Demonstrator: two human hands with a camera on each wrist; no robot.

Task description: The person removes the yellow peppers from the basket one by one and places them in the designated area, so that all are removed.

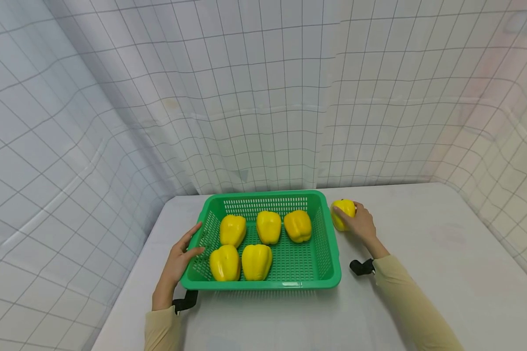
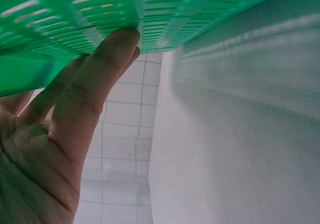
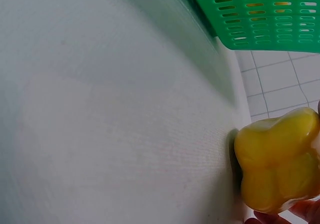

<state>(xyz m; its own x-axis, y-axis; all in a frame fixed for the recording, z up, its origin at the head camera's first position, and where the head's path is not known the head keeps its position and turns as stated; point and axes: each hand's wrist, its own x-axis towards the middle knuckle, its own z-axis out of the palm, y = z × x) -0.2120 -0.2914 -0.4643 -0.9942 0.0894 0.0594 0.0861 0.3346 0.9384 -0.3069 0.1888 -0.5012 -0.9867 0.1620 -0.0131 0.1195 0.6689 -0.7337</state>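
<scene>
A green plastic basket (image 1: 285,284) stands on the table and holds several yellow bell peppers (image 1: 256,262). At its left side my left hand (image 1: 177,258) grips the rim, thumb over the edge; the left wrist view shows fingers (image 2: 82,97) against the slotted outer wall. Right of the basket, my right hand (image 1: 361,223) holds another yellow bell pepper (image 1: 340,222), fingers on its far side and thumb on the near side. In the right wrist view this bell pepper (image 3: 277,159) shows its lobed end, close to the tabletop, with fingertips at its lower edge.
White cloth covers the table (image 1: 421,234), which extends to the right of the held pepper and in front of the basket. Grid-patterned white curtains (image 1: 263,107) enclose the back and both sides. A black wrist device (image 1: 362,267) sits at each sleeve cuff.
</scene>
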